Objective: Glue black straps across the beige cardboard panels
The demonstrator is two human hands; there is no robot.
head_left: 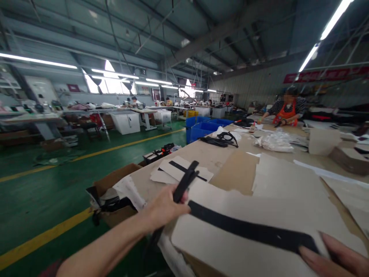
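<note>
My left hand [164,206] is closed around a bundle of narrow black strips [186,181] that sticks up above the fist; its thumb reaches the left end of a long black strip [245,227]. That strip lies lengthwise across a pale cardboard sheet [230,250] on the near table corner. At the lower right, my right hand [337,256], partly cut off by the frame, has fingertips on the strip's other end and looks pinched on it, though blurred. Beyond my left hand are smaller pale cards [170,171], with black strips on them.
An open cardboard box [115,181] with scraps stands below the table's left edge. Along the table [213,157] are black cords [219,140], clear plastic bags [275,140] and stacked boards [348,156]. Blue bins [201,129] stand beyond. A person in an orange apron [288,109] works at the far end.
</note>
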